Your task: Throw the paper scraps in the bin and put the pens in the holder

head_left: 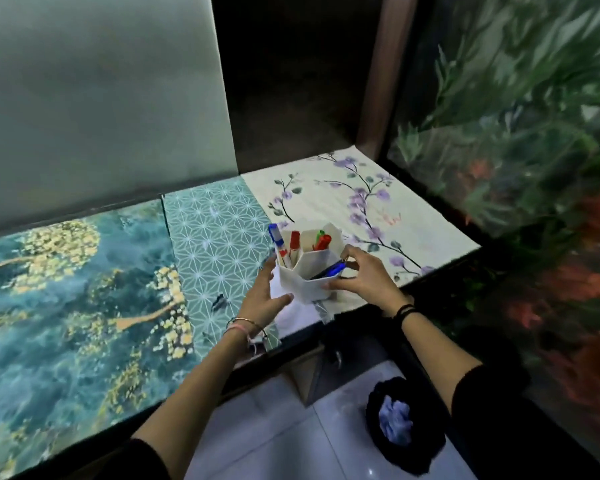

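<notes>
A white pen holder (305, 277) with several compartments stands near the front edge of the table (84, 289). Red, green and blue pens stick up from its back compartments. My right hand (359, 277) grips the holder's right side and pinches a blue pen (331, 270) that slants into the front compartment. My left hand (265, 299) is spread open just left of the holder, over a white sheet of paper (293, 315) lying under and in front of it. A black bin (404, 426) on the floor holds crumpled pale paper scraps (395, 420).
The table top carries patterned covers: a teal and gold one on the left, a geometric strip in the middle, a floral cream mat (361, 202) on the right. Green and red plants (534, 168) rise on the right. A drawer unit (323, 372) sits under the table.
</notes>
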The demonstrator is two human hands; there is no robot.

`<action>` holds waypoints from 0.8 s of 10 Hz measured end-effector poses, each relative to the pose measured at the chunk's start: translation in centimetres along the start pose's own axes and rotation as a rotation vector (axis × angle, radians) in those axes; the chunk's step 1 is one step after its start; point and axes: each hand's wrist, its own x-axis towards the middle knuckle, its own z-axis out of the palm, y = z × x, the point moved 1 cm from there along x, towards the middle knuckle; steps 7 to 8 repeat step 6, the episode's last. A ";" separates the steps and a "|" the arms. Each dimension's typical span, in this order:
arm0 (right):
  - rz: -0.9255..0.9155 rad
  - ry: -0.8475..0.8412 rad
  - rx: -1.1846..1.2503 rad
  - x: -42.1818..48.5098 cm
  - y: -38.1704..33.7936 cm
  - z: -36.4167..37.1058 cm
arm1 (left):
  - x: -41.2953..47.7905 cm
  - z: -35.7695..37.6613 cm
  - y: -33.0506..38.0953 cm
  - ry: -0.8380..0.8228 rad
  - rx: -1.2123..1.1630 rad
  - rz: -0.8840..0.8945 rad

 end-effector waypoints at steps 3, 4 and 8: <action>0.041 -0.020 0.045 7.6 0.7 0.3 | 6.1 0.1 -1.0 -0.020 -0.018 0.002; 0.034 0.042 0.000 8.0 1.6 0.9 | 6.4 0.8 -1.0 -0.035 -0.091 -0.003; 0.126 0.165 0.017 5.3 0.7 1.1 | 5.1 1.4 0.5 0.059 -0.118 -0.053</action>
